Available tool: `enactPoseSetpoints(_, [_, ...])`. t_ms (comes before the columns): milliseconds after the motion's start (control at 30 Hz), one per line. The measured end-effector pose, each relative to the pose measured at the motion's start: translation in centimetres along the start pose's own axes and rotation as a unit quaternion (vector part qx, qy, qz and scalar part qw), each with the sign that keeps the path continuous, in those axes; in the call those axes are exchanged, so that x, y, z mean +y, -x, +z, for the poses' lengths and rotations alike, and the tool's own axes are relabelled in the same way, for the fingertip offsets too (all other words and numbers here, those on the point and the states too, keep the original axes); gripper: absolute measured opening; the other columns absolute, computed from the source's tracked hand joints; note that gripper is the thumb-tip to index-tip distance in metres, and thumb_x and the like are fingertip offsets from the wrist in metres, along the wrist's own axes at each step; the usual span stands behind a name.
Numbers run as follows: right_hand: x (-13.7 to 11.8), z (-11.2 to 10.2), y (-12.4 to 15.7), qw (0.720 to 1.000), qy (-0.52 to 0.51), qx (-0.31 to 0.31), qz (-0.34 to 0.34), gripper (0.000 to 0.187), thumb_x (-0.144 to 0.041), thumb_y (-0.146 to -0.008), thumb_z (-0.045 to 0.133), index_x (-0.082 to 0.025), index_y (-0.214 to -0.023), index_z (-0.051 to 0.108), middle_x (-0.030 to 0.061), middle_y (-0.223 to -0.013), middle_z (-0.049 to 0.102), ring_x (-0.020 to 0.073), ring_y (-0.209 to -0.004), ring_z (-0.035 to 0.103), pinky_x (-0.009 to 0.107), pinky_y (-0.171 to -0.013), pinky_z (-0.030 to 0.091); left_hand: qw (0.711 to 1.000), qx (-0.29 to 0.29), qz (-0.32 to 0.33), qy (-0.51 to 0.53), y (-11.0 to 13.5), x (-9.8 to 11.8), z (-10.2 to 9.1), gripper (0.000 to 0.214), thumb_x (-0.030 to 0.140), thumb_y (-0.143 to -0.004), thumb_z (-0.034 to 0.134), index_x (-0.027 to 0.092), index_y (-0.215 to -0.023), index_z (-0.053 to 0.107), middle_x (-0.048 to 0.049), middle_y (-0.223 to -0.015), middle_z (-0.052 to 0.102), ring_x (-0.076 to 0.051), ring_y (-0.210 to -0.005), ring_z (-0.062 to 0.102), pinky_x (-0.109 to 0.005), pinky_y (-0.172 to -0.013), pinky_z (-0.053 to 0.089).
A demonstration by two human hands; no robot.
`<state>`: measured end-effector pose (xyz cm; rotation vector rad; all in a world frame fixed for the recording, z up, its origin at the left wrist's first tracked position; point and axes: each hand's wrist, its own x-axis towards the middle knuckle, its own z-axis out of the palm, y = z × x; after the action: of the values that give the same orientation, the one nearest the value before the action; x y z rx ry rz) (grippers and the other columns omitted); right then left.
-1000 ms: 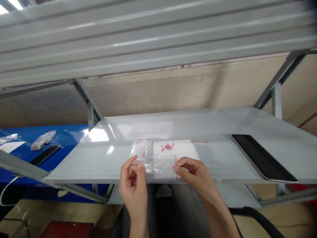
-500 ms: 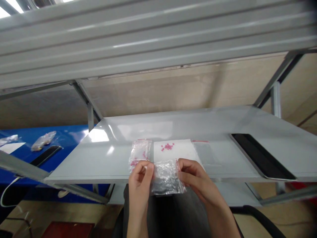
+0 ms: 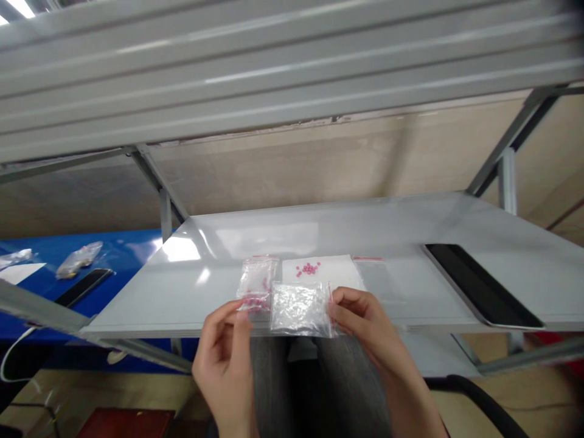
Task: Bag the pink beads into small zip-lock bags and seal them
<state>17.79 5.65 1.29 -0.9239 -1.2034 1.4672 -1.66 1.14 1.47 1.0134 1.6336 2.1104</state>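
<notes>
My right hand [image 3: 360, 313] pinches the red-striped edge of a clear plastic zip bag [image 3: 298, 309], which is held over the shelf's front edge. The bag looks crinkled, with no beads visible in it. My left hand [image 3: 228, 347] is apart from that bag, thumb and fingers parted, its fingertips at the lower corner of another zip bag [image 3: 258, 277] with pink beads in it. Whether they touch that bag I cannot tell. Behind the held bag, a white sheet of paper [image 3: 337, 271] carries a small cluster of loose pink beads [image 3: 309, 268].
A flat clear zip bag [image 3: 378, 280] lies right of the paper. Farther right on the grey shelf [image 3: 182, 298] is a dark tablet-like device [image 3: 479, 286]. A blue table [image 3: 123, 249] at left bears a phone [image 3: 86, 286] and a filled plastic bag [image 3: 79, 260]. An upper shelf [image 3: 274, 67] hangs overhead.
My left hand has let go of the clear bag and moved left and down, its fingers parting. My right hand still holds the bag, which now lies flatter and slightly higher.
</notes>
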Motion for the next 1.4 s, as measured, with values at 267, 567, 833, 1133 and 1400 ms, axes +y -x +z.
enactPoseSetpoints(267, [-0.7, 2.1, 1.1, 0.998, 0.048, -0.046, 0.017, 0.027, -0.038, -0.078, 0.077, -0.017, -0.066, 0.064, -0.0015, -0.061, 0.057, 0.0112, -0.055, 0.049, 0.023, -0.052, 0.036, 0.974, -0.216, 0.053, 0.041, 3.1, 2.8, 0.8, 0.008, 0.03, -0.085, 0.071, 0.022, -0.087, 0.072, 0.0001, -0.068, 0.064, -0.015, -0.062, 0.06, -0.023, -0.061, 0.05])
enactPoseSetpoints(567, [0.3, 2.9, 1.5, 0.994, -0.02, -0.094, 0.047, 0.028, -0.025, -0.07, 0.087, -0.016, -0.065, 0.061, -0.0036, -0.061, 0.061, 0.0082, -0.055, 0.05, 0.02, -0.053, 0.036, 0.917, -0.398, 0.019, -0.027, 2.3, 1.1, 0.9, 0.037, 0.032, -0.096, 0.057, 0.02, -0.063, 0.046, 0.0029, -0.06, 0.048, -0.011, -0.057, 0.049, -0.022, -0.057, 0.038])
enactPoseSetpoints(833, [0.1, 2.8, 1.4, 0.984, -0.062, -0.14, 0.087, 0.03, -0.025, -0.068, 0.09, -0.016, -0.062, 0.061, -0.0029, -0.059, 0.064, 0.0091, -0.054, 0.056, 0.021, -0.055, 0.042, 0.919, -0.395, 0.008, -0.013, 2.3, 1.7, 1.1, 0.042, 0.038, -0.096, 0.056, 0.02, -0.058, 0.049, 0.0017, -0.055, 0.05, -0.013, -0.054, 0.051, -0.025, -0.055, 0.037])
enactPoseSetpoints(1133, [0.6, 2.0, 1.0, 0.969, -0.115, -0.196, 0.094, 0.03, -0.03, -0.068, 0.09, -0.016, -0.065, 0.064, -0.0006, -0.059, 0.069, 0.0064, -0.044, 0.053, 0.016, -0.042, 0.036, 0.914, -0.403, 0.033, -0.014, 2.3, 1.6, 1.0, 0.043, 0.031, -0.099, 0.049, 0.019, -0.058, 0.053, 0.0011, -0.056, 0.055, -0.013, -0.054, 0.052, -0.023, -0.054, 0.037])
enactPoseSetpoints(1400, [-0.1, 2.2, 1.4, 0.982, 0.015, -0.178, 0.06, 0.015, -0.018, -0.079, 0.072, -0.016, -0.069, 0.061, -0.0018, -0.057, 0.062, 0.0095, -0.049, 0.055, 0.021, -0.051, 0.042, 0.905, -0.392, 0.138, -0.086, 1.8, 0.9, 0.6, 0.026, 0.013, -0.087, 0.052, 0.02, -0.062, 0.049, 0.0047, -0.056, 0.055, -0.01, -0.053, 0.054, -0.021, -0.055, 0.038])
